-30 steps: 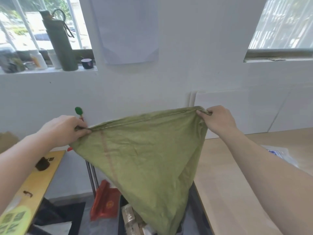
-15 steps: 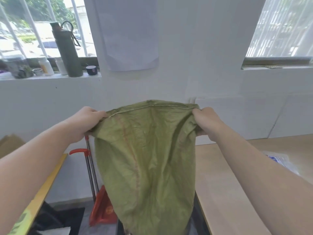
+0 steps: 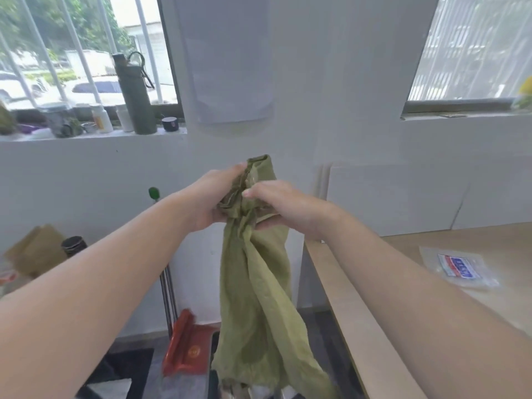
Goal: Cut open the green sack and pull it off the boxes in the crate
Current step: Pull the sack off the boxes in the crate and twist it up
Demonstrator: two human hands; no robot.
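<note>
White wall (image 3: 331, 116) filled the space ahead, between two barred windows, and the person's bare arms reached out toward it at chest height. The left hand (image 3: 211, 198) gripped the gathered top of the green sack (image 3: 253, 283) from the left, its fingers curled into the folds. The right hand (image 3: 288, 208) held the same bunch from the right, fingers wrapped round the cloth and thumb under it. The two hands sat close together with only the crumpled sack mouth between them, and a short stitched corner stuck up above them. From that grip the sack hung straight down in a long, twisted, slack drape, clear of the table edge. Its lower end spread out at the bottom of the view, where whatever lay under it was too blurred to make out.

Just right of the sack ran the edge of a wooden table (image 3: 374, 326), with a clear plastic packet (image 3: 457, 267) lying flat on it and a white board (image 3: 388, 197) leaning on the wall behind. Left of the sack, a red dustpan (image 3: 188, 348) stood on the floor beside thin metal poles (image 3: 168, 298), one topped by a green knob (image 3: 154, 192). Farther left were a piece of brown cardboard (image 3: 34, 250) and a dark jar (image 3: 73, 246). On the left windowsill (image 3: 95, 138) stood a tall green bottle (image 3: 134, 96) among small white bottles (image 3: 101, 119). A pale sheet (image 3: 230, 67) hung on the wall above the hands.
</note>
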